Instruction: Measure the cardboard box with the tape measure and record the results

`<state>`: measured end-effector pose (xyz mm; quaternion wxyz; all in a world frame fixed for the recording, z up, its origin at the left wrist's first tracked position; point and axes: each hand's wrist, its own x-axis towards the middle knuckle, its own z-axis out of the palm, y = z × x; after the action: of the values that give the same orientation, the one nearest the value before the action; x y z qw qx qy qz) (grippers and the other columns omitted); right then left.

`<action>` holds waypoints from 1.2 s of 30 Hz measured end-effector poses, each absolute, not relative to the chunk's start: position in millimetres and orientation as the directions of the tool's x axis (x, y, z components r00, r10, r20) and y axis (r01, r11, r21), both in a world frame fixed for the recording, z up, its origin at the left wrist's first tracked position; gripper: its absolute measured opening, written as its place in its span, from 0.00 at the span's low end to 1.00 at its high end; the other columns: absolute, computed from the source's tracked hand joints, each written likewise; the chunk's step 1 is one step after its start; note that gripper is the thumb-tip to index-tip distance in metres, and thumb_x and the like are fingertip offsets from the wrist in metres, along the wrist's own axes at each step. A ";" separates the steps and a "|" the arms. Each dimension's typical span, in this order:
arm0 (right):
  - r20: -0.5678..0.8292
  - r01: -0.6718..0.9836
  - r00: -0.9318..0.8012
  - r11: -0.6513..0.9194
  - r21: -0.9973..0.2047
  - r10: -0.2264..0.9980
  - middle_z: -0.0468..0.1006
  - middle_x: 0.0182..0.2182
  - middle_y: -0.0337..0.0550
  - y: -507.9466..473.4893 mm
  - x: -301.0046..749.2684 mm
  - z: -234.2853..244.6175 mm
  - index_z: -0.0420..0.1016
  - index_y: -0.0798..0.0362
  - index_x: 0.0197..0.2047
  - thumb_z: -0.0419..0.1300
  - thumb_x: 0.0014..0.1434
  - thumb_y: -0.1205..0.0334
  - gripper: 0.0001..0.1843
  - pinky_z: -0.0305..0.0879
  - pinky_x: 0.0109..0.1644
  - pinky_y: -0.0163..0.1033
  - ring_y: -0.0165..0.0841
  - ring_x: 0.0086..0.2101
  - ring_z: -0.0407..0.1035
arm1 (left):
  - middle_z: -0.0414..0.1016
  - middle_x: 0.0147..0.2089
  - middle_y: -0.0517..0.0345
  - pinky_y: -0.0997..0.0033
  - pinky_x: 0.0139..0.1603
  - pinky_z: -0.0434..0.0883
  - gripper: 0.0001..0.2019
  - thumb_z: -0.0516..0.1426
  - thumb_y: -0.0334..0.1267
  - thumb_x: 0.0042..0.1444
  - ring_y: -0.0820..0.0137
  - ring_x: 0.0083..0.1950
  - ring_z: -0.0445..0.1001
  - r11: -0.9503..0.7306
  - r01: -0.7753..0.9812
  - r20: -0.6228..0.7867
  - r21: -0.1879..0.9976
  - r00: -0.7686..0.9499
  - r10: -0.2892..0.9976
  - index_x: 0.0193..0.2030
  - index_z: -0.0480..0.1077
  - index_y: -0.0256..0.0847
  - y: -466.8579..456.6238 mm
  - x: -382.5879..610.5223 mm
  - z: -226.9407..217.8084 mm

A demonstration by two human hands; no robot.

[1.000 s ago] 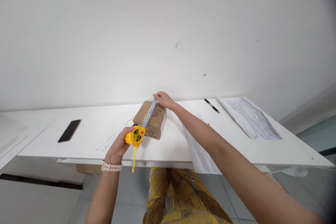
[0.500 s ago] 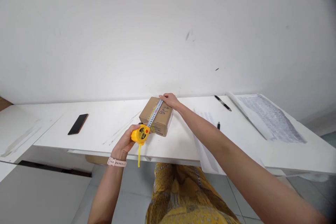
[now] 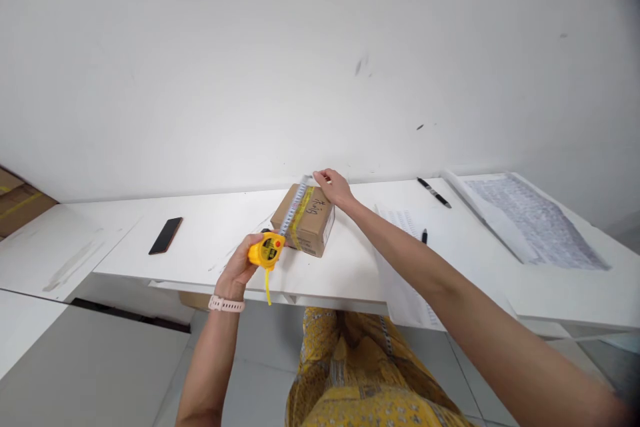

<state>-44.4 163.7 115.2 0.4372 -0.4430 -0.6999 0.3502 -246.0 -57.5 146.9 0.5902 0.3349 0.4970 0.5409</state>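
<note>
My left hand [image 3: 243, 263] is closed around a yellow tape measure [image 3: 267, 250] at the near left side of a brown cardboard box [image 3: 315, 210]. A yellow strap hangs below its case. The tape's pale blade [image 3: 294, 205] reaches across the box top, its end by the far edge. Beside that end, my right hand [image 3: 334, 187] is at the box's far right edge, fingers bent with a gap between them. It appears to hold nothing; whether a fingertip touches the blade is unclear. Dark handwriting and yellow packing tape mark the box.
A phone [image 3: 166, 235] lies left on the white desk [image 3: 200, 220]. To the right are a pen [image 3: 434, 193], printed sheets [image 3: 400, 280] with a second dark pen [image 3: 425, 236], and a covered paper [image 3: 535, 220]. Cardboard boxes [image 3: 23, 203] stand at far left. A wall backs the desk.
The blade has shifted left across the box top and its end has come away from my right fingers. My right hand has lifted slightly. The view has turned a little left.
</note>
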 end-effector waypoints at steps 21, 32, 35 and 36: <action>0.183 0.394 -0.282 0.288 -0.873 0.942 0.65 0.64 0.50 8.3 30.1 93.8 0.57 0.43 0.69 0.48 0.64 0.37 0.36 0.62 0.59 0.56 0.50 0.58 0.65 | 0.81 0.44 0.48 0.69 0.38 0.75 0.24 0.64 0.48 0.43 0.63 0.38 0.78 -0.014 -0.416 -0.111 0.909 -0.275 0.955 0.44 0.78 0.33 -91.5 -190.4 135.0; 0.243 0.343 -0.279 0.333 -0.879 0.929 0.67 0.63 0.50 6.2 78.0 91.6 0.65 0.46 0.65 0.50 0.65 0.42 0.30 0.65 0.57 0.54 0.47 0.57 0.66 | 0.79 0.48 0.42 0.67 0.39 0.71 0.28 0.66 0.48 0.41 0.59 0.41 0.76 0.215 -0.177 -0.204 0.961 0.076 0.976 0.50 0.77 0.36 -124.4 -195.6 145.9; 0.229 0.100 -0.113 0.241 -0.965 0.967 0.74 0.56 0.51 15.6 91.6 100.0 0.67 0.48 0.63 0.48 0.66 0.42 0.28 0.68 0.54 0.50 0.42 0.50 0.71 | 0.79 0.48 0.36 0.60 0.42 0.71 0.30 0.65 0.46 0.38 0.52 0.42 0.76 0.309 -0.088 -0.278 0.947 0.258 0.925 0.50 0.77 0.34 -112.8 -211.4 174.1; 0.220 0.038 -0.097 0.225 -0.974 0.971 0.75 0.54 0.51 18.0 93.9 102.9 0.68 0.48 0.61 0.48 0.66 0.42 0.28 0.69 0.52 0.49 0.40 0.48 0.72 | 0.79 0.46 0.36 0.59 0.41 0.72 0.29 0.64 0.46 0.38 0.51 0.42 0.76 0.348 -0.047 -0.319 0.936 0.300 0.899 0.49 0.78 0.34 -106.5 -215.4 181.5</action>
<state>93.9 18.0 102.9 0.5170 -0.4290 -0.5875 0.4512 -215.4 -106.5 181.5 0.6698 0.4485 0.4748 0.3532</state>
